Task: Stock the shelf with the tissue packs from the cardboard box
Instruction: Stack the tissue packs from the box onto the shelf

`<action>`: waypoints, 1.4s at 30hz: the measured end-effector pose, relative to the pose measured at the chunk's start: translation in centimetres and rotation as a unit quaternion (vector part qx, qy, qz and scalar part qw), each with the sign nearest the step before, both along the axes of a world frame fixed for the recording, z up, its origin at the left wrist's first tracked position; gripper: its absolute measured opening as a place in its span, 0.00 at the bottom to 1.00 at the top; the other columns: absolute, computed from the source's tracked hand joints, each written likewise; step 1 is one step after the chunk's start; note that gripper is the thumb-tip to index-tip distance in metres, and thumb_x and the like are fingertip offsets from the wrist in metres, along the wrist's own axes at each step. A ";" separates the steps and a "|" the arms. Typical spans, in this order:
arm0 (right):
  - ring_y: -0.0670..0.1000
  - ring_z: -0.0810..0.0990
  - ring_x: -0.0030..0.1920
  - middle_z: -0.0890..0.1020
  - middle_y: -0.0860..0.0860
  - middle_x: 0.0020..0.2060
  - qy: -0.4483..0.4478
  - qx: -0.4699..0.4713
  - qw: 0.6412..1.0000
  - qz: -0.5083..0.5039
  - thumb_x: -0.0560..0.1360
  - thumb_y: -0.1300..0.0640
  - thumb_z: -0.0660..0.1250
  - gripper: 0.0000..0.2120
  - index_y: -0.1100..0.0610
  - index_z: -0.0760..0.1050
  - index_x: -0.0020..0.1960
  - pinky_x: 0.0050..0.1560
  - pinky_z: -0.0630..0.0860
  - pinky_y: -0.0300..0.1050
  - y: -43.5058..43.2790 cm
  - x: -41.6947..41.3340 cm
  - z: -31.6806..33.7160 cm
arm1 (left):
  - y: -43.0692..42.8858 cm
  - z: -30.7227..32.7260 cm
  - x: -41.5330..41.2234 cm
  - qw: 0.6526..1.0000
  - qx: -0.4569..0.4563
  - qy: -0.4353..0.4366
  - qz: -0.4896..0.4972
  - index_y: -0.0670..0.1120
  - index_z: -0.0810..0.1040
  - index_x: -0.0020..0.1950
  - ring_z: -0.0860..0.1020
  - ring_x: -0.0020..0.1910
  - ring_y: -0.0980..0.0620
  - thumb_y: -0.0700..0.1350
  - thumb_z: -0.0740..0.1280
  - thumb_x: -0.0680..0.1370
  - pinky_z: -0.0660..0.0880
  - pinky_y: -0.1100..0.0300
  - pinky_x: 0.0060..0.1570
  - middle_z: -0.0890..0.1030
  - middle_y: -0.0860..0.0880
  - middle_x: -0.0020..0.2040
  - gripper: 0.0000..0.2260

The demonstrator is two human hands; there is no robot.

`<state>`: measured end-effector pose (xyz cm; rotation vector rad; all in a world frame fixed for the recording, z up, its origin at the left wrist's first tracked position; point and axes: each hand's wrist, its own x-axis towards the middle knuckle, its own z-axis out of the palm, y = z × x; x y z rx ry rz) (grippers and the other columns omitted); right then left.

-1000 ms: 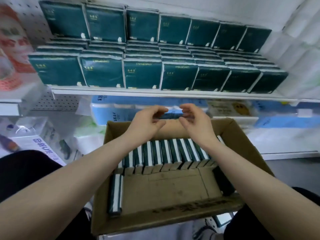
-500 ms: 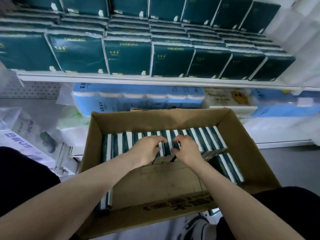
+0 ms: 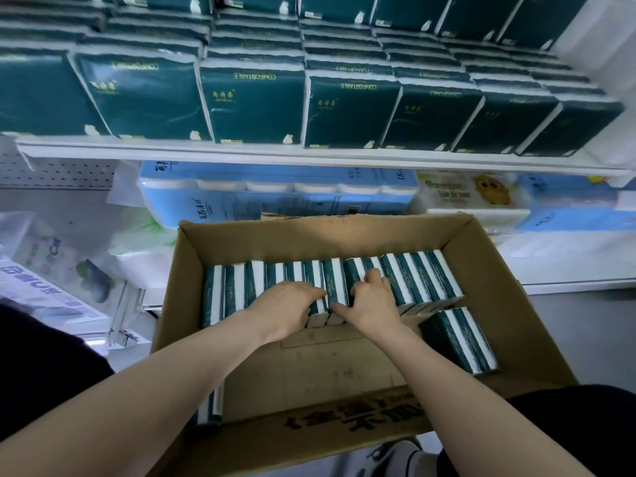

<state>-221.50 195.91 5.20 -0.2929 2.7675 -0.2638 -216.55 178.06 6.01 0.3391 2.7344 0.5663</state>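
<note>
An open cardboard box point(image 3: 481, 270) sits low in front of me. A row of dark green and white tissue packs point(image 3: 423, 280) stands on edge along its far side. My left hand point(image 3: 285, 308) and my right hand point(image 3: 370, 304) are both inside the box, fingers curled around the middle packs point(image 3: 335, 284) of that row. Two more packs point(image 3: 459, 339) lean at the box's right side, and another pack point(image 3: 213, 404) stands at its left near corner. Above, the white shelf point(image 3: 309, 154) is packed with rows of the same green packs point(image 3: 254, 101).
Under the shelf lie blue packs of paper rolls point(image 3: 275, 197) and a white pack with a yellow picture point(image 3: 471, 194). Bagged goods point(image 3: 44, 277) sit at the left. Grey floor point(image 3: 578, 325) shows to the right of the box. A shoe point(image 3: 395, 456) shows below the box.
Both hands came down from above the box's far edge into the box and now grip the middle packs. The view has tilted down and moved closer to the box.
</note>
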 end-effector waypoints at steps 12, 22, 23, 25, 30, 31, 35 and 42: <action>0.55 0.77 0.50 0.78 0.53 0.53 -0.004 -0.049 0.997 -0.068 0.71 0.50 0.72 0.10 0.55 0.74 0.42 0.45 0.74 0.44 0.5 -0.6 2.2 | 0.3 0.7 -0.2 0.986 0.122 -0.056 0.099 0.53 0.57 0.78 0.70 0.69 0.50 0.43 0.63 0.81 0.67 0.59 0.66 0.70 0.51 0.73 0.28; 0.55 0.84 0.46 0.83 0.53 0.49 -0.078 -0.353 0.921 -0.148 0.77 0.64 0.65 0.04 0.57 0.78 0.47 0.44 0.84 0.50 2.7 -1.1 8.9 | -0.7 4.7 -0.5 0.926 0.321 -0.042 0.195 0.53 0.55 0.79 0.67 0.71 0.51 0.42 0.70 0.76 0.65 0.50 0.72 0.67 0.52 0.74 0.36; 0.54 0.84 0.45 0.83 0.54 0.49 -0.098 -0.375 0.910 -0.146 0.77 0.66 0.64 0.05 0.59 0.78 0.49 0.44 0.84 0.48 2.8 -0.8 9.3 | -0.8 5.2 -0.4 0.922 0.337 -0.042 0.189 0.50 0.58 0.78 0.69 0.70 0.51 0.40 0.70 0.76 0.65 0.50 0.72 0.70 0.51 0.72 0.34; 0.52 0.82 0.44 0.83 0.54 0.49 -0.116 -0.406 0.894 -0.148 0.77 0.67 0.63 0.07 0.63 0.79 0.51 0.40 0.81 0.44 2.7 -0.3 9.8 | -1.2 5.8 0.0 0.915 0.353 -0.036 0.189 0.46 0.66 0.74 0.74 0.63 0.52 0.36 0.69 0.76 0.69 0.49 0.69 0.76 0.50 0.64 0.28; 0.50 0.80 0.52 0.81 0.53 0.56 -0.120 -0.476 0.861 -0.134 0.79 0.62 0.65 0.11 0.56 0.78 0.61 0.43 0.79 0.42 2.5 0.4 11.6 | -2.8 7.5 1.3 0.890 0.401 -0.037 0.214 0.47 0.74 0.62 0.79 0.56 0.49 0.37 0.69 0.77 0.78 0.51 0.58 0.79 0.47 0.55 0.16; 0.50 0.80 0.52 0.80 0.52 0.56 -0.126 -0.487 0.855 -0.124 0.79 0.60 0.68 0.13 0.55 0.77 0.63 0.47 0.80 0.42 2.5 0.6 12.1 | -3.1 8.0 1.5 0.886 0.409 -0.031 0.216 0.47 0.75 0.62 0.80 0.56 0.49 0.37 0.69 0.77 0.79 0.55 0.55 0.79 0.46 0.56 0.14; 0.49 0.80 0.57 0.78 0.55 0.60 -0.139 -0.478 0.864 -0.074 0.74 0.61 0.74 0.26 0.53 0.71 0.69 0.55 0.80 0.43 2.3 0.5 13.6 | -4.5 10.1 2.4 0.875 0.425 0.013 0.232 0.47 0.75 0.61 0.79 0.56 0.49 0.38 0.69 0.77 0.79 0.56 0.54 0.79 0.44 0.57 0.14; 0.56 0.84 0.54 0.84 0.58 0.55 -0.088 -0.527 0.845 -0.012 0.75 0.66 0.71 0.20 0.56 0.75 0.65 0.55 0.81 0.46 -1.7 -1.2 19.6 | -7.2 16.6 2.4 0.847 0.437 0.135 0.272 0.49 0.74 0.57 0.79 0.46 0.49 0.38 0.70 0.76 0.80 0.51 0.50 0.79 0.50 0.47 0.12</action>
